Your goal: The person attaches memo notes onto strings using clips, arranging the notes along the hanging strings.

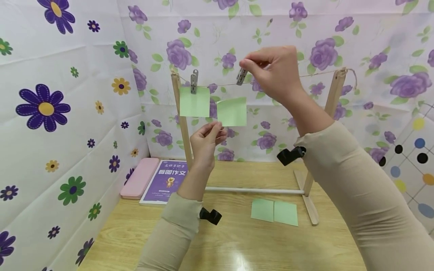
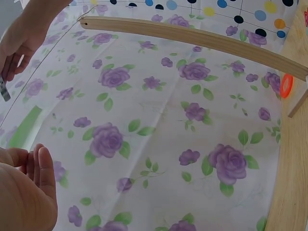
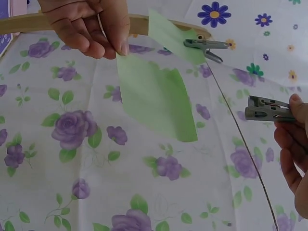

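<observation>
My left hand (image 1: 206, 145) pinches a green paper square (image 1: 232, 112) by its lower edge, just below the string (image 1: 223, 85). In my right hand (image 1: 276, 71) a grey clothespin (image 1: 241, 76) is pinched between thumb and finger, close to the string. The right wrist view shows this clothespin (image 3: 269, 109) beside the string (image 3: 240, 134), apart from the held paper (image 3: 154, 98). Another green square (image 1: 194, 103) hangs at the string's left end under a second clothespin (image 1: 194, 83).
The string runs between two wooden posts (image 1: 333, 92). On the table (image 1: 237, 241) lie two more green squares (image 1: 285, 213), a purple book (image 1: 166, 180) and a pink case (image 1: 140, 177). A white bar (image 1: 254, 191) spans the stand's base. An orange ring (image 2: 287, 85) shows in the left wrist view.
</observation>
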Available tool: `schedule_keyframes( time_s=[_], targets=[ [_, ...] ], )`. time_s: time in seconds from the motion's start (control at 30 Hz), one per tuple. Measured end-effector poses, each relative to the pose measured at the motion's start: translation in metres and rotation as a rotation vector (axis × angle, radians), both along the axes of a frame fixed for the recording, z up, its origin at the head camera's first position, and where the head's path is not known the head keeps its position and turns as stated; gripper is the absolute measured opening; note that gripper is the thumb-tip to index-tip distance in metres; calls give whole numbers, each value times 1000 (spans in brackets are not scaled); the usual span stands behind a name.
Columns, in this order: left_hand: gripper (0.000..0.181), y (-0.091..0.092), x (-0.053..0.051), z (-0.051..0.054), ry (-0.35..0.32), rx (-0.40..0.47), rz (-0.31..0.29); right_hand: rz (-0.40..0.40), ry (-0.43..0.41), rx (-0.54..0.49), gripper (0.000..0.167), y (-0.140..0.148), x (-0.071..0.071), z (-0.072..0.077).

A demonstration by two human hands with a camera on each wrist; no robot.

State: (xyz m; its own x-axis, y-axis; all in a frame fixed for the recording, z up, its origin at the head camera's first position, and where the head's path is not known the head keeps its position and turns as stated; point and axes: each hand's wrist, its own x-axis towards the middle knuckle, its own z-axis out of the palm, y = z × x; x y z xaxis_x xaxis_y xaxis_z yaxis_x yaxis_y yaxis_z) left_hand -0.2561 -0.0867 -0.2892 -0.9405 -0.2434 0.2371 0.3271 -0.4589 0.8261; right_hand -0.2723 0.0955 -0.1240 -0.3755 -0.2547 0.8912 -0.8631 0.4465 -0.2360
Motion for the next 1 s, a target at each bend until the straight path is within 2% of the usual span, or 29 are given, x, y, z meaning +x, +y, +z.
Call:
schedule_keyframes(
  time_s=[0.2,0.3,0.4,0.53,0.67,0.8,1.0],
  targets=[
    [7,2,-2,4,21,15,4,-5,-109,25,15,-13,-5,5],
    [6,4,-2,5,20,23,-2,-39,-111,91,14,-16,-6,5],
    [6,7,-2,6,24,38,-12,-76,-76,164,15,-17,-6,3],
    [7,10,-2,5,47,54,-11,-106,-70,208,15,-19,-6,0],
    [6,12,-3,5,73,64,2,-131,-97,231,16,-19,-6,-1],
    [4,12,-4,6,84,68,10,-117,-132,251,16,-17,-8,-1],
    [7,11,-5,8,97,54,13,-117,-233,302,22,-14,-7,2]
  ],
)
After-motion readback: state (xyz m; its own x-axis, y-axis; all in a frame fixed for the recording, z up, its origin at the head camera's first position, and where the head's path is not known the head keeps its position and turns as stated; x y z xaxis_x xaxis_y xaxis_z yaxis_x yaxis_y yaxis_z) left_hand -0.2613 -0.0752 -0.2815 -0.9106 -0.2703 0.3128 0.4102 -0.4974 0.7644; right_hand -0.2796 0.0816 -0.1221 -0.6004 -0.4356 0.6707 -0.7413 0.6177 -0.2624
